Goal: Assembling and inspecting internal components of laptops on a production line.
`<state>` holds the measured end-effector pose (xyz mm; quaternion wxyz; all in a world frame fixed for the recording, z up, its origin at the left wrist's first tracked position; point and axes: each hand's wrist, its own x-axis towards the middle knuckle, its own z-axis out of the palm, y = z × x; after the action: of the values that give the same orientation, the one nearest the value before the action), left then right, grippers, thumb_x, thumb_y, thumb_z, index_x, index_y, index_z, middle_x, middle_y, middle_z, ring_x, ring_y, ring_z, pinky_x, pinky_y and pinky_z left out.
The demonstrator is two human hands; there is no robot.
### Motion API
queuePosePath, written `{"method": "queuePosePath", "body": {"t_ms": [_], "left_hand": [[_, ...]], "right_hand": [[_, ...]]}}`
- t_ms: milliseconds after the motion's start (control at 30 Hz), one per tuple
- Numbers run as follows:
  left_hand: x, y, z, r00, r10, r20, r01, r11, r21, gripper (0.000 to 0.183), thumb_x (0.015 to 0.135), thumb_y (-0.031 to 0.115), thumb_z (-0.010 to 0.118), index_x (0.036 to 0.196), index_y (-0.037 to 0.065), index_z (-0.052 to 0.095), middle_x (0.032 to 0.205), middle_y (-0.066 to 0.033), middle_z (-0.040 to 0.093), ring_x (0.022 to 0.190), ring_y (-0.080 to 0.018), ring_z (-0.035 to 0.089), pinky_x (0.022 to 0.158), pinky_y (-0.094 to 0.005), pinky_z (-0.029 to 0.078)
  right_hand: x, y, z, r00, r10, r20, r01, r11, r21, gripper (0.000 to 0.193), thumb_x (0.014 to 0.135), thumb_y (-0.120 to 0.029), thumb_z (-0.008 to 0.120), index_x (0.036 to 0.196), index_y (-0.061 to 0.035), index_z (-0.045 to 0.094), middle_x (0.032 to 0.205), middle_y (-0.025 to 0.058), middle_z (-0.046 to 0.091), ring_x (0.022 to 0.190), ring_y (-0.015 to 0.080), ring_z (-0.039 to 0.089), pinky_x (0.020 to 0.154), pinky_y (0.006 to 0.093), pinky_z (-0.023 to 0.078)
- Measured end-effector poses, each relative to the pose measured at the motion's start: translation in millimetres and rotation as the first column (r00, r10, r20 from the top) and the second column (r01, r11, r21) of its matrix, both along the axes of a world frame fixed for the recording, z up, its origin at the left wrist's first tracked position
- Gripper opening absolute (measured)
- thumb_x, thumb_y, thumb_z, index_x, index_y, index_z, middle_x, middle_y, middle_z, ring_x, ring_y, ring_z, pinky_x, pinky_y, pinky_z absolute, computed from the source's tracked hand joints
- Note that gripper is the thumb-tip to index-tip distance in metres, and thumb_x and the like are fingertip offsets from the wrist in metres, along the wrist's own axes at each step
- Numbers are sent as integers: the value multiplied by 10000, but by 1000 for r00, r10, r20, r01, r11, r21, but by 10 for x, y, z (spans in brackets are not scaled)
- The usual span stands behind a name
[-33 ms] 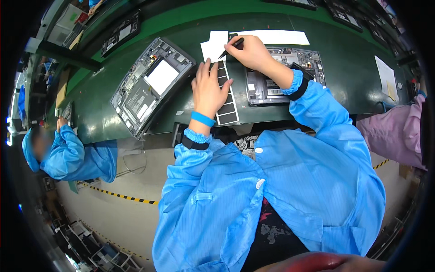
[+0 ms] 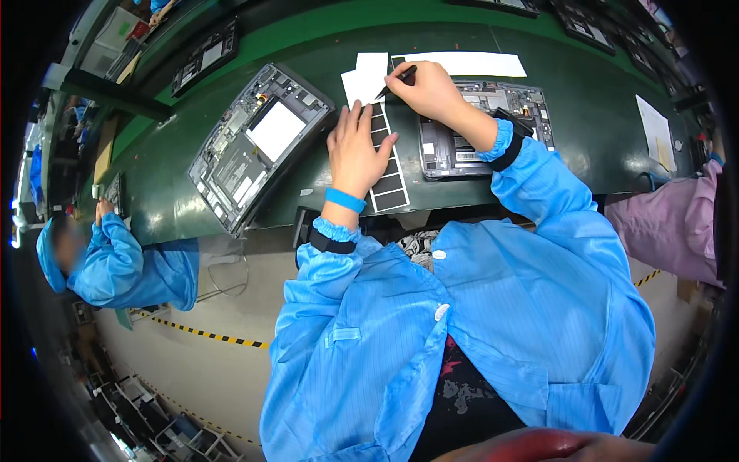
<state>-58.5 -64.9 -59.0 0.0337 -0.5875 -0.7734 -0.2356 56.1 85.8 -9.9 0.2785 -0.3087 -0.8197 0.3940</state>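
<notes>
In my right hand [image 2: 428,91] a black pen [image 2: 396,82] is gripped, its tip pointing down onto white paper sheets [image 2: 367,81]. My left hand [image 2: 359,150] lies with fingers spread, fingertips at the lower edge of that paper. Beside and partly under the left hand runs a white strip with black rectangles [image 2: 389,185]. An opened laptop base [image 2: 258,150] with exposed battery and boards rests tilted to the left, a white sheet [image 2: 275,131] lying on it. A second opened laptop base [image 2: 439,146] sits under my right forearm, which hides part of it.
A long white paper strip [image 2: 485,64] lies behind the second laptop base. More opened laptop bases [image 2: 206,55] stand along the far side. At far right are a paper sheet [image 2: 654,131] and a pink sleeve [image 2: 670,212]. A person in blue [image 2: 123,262] works at left.
</notes>
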Motion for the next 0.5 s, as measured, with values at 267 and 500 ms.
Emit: {"method": "queuePosePath", "body": {"t_ms": [267, 500], "left_hand": [[30, 38, -60, 999, -22, 37, 22, 999, -23, 652, 844, 408, 609, 1355, 39, 443, 1416, -174, 400, 1336, -353, 333, 1071, -488, 270], [42, 34, -56, 999, -22, 34, 23, 999, -30, 650, 838, 403, 610, 1349, 37, 446, 1422, -169, 389, 1343, -348, 317, 1080, -504, 262]], "right_hand": [[-16, 63, -238, 999, -46, 3, 46, 998, 39, 288, 791, -275, 644, 853, -2, 709, 691, 152, 676, 621, 241, 665, 605, 317, 516], [8, 26, -255, 999, 6, -31, -9, 997, -80, 260, 833, -212, 669, 875, 44, 685, 741, 124, 688, 669, 160, 649, 624, 286, 505]]}}
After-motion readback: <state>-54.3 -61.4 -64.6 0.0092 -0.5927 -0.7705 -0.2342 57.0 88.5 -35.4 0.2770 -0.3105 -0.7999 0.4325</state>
